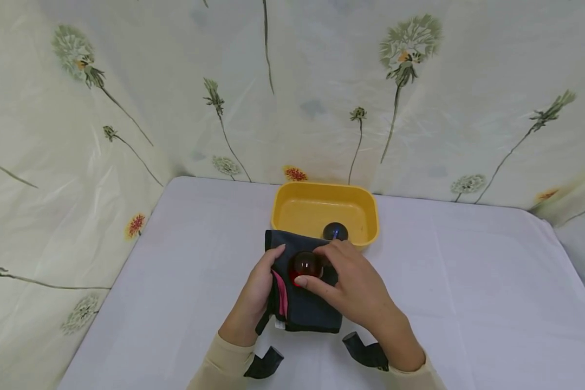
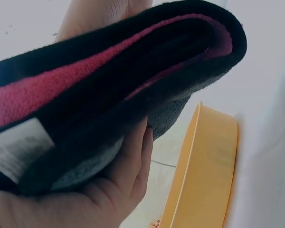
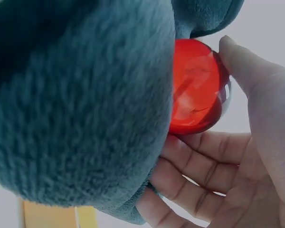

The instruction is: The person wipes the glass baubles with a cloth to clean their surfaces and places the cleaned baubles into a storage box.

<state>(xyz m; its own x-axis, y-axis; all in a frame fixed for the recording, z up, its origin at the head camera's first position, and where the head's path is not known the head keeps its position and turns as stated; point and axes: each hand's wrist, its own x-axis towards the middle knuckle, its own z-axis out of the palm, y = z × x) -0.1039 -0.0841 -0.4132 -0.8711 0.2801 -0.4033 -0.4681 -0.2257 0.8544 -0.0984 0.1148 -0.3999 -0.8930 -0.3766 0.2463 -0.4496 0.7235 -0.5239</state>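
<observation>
My left hand [image 1: 254, 292] grips the left side of a folded dark blue-grey cloth [image 1: 309, 314], thumb on top and fingers underneath. The cloth has black edging, and pink lining with a white tag [image 2: 21, 147] shows between its folds in the left wrist view. A clear red ball [image 1: 306, 265] lies against the upper face of the cloth. Thumb and fingers of my right hand [image 1: 361, 287] pinch this ball from its right side. In the right wrist view the cloth hides part of the red ball [image 3: 195, 85].
Just beyond the cloth stands a yellow basin [image 1: 299, 210] on the white-covered table [image 1: 205, 238]. A dark blue ball [image 1: 335, 231] is at its near side, partly hidden by the cloth. Black curved pieces [image 1: 363, 351] show by both wrists. A flower-patterned sheet [image 1: 312, 81] hangs behind.
</observation>
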